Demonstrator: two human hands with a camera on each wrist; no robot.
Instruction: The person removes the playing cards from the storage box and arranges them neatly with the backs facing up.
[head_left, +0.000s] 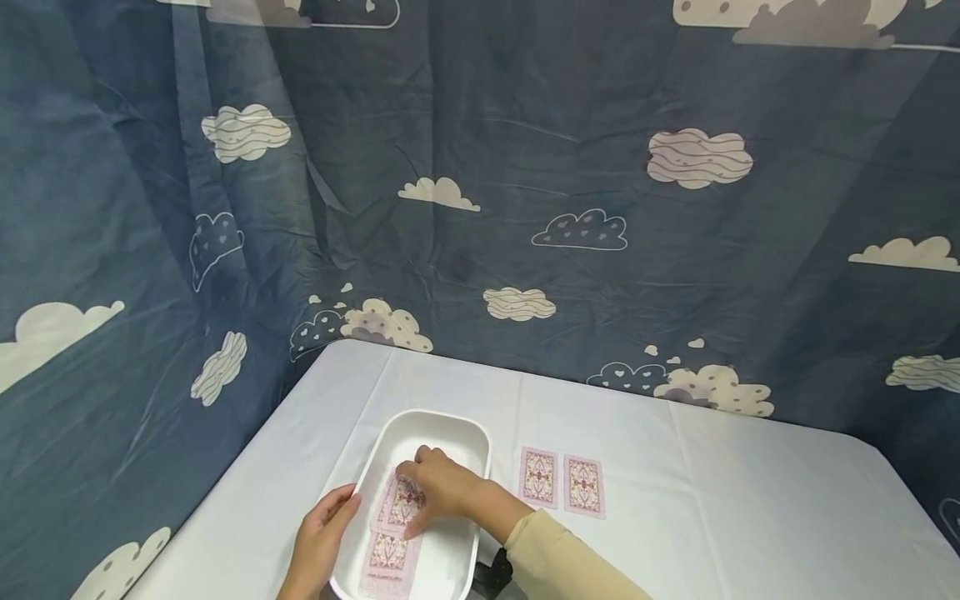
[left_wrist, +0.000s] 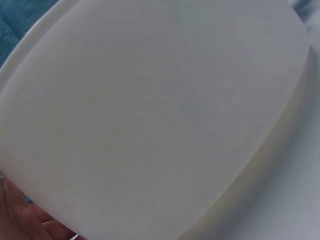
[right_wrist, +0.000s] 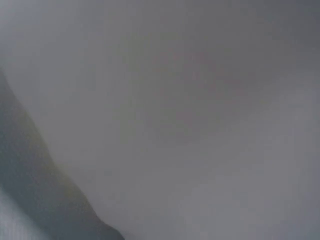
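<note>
A white rectangular tray (head_left: pixel 450 554) with rounded corners stands on the left part of the table. My left hand (head_left: pixel 322 533) grips its left rim; in the left wrist view the tray's pale outer side (left_wrist: pixel 150 120) hides most of that hand, leaving some fingers (left_wrist: pixel 35 220) in the lower left corner. Inside the tray, red-patterned playing cards lie face down. My right hand (head_left: pixel 446 487) reaches in and pinches the upper playing card (head_left: pixel 406 507) between thumb and fingers. Below it lies another card (head_left: pixel 389 552). The right wrist view is a grey blur.
Two face-down playing cards, a left one (head_left: pixel 539 477) and a right one (head_left: pixel 584 486), lie side by side on the white tablecloth (head_left: pixel 720 517), right of the tray. A black object (head_left: pixel 492 573) shows beneath the right forearm. A dark blue cloud-print curtain (head_left: pixel 510 150) hangs behind the table.
</note>
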